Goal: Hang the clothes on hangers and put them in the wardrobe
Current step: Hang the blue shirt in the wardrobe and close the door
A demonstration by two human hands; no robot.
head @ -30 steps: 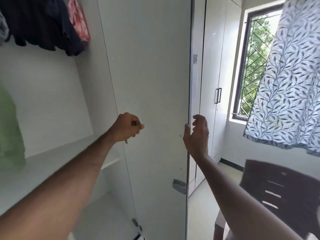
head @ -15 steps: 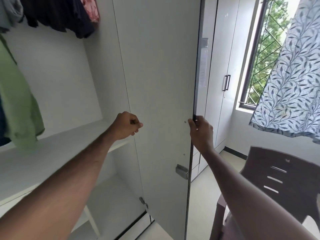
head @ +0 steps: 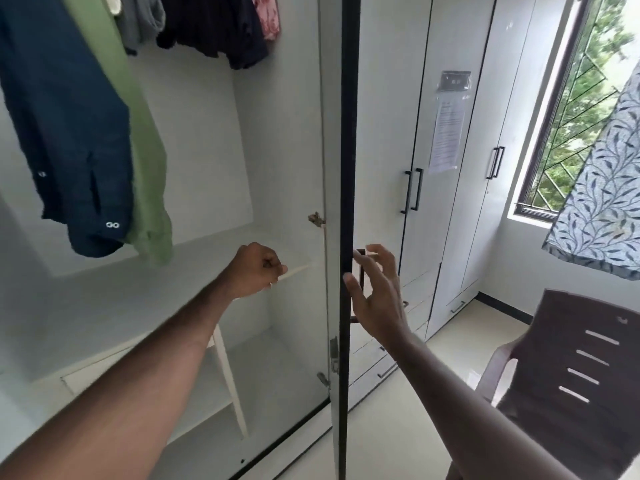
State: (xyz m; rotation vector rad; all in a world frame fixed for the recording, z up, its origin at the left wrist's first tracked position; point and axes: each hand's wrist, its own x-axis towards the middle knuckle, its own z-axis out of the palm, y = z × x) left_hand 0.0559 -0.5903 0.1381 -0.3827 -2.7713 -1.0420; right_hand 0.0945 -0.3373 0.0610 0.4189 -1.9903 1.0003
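printed sheet [head: 446,136] on wardrobe door [head: 388,133], text too blurred to read

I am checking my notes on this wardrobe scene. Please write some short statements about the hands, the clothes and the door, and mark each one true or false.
1. The left hand is a closed fist. True.
2. The right hand grips the chair. False: it is at the door edge, fingers spread.
3. A navy shirt hangs beside a green shirt. True.
4. The wardrobe is shut. False: the inside shows.
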